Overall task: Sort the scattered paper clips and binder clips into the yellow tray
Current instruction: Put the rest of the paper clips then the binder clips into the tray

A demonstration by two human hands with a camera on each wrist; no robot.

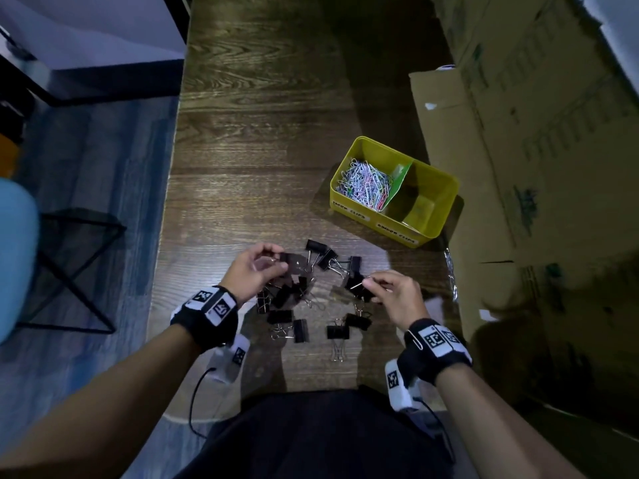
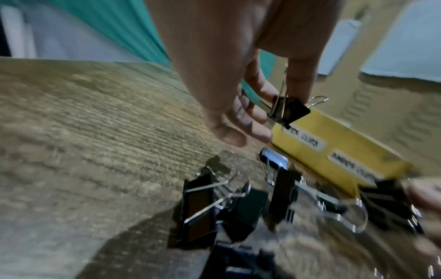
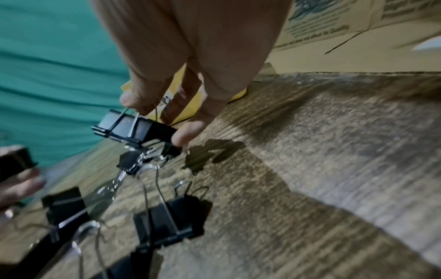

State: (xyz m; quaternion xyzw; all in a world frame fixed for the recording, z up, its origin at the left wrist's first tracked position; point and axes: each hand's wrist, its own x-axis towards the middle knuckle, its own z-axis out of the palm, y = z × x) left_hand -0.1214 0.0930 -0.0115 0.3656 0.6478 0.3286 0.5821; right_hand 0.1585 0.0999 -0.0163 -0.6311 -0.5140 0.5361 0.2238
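Your left hand [image 1: 254,267] pinches a binder clip [image 2: 287,110] above the pile [image 1: 304,299]; your right hand [image 1: 392,293] pinches another clip [image 3: 136,127] by its wire handle. The yellow tray [image 1: 432,223] sits ahead-right, bare table [image 1: 259,150] between, cardboard [image 1: 460,160] crowding its far side.

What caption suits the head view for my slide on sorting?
Both hands lift black binder clips from a table pile; paper clips already fill one compartment of the yellow tray.
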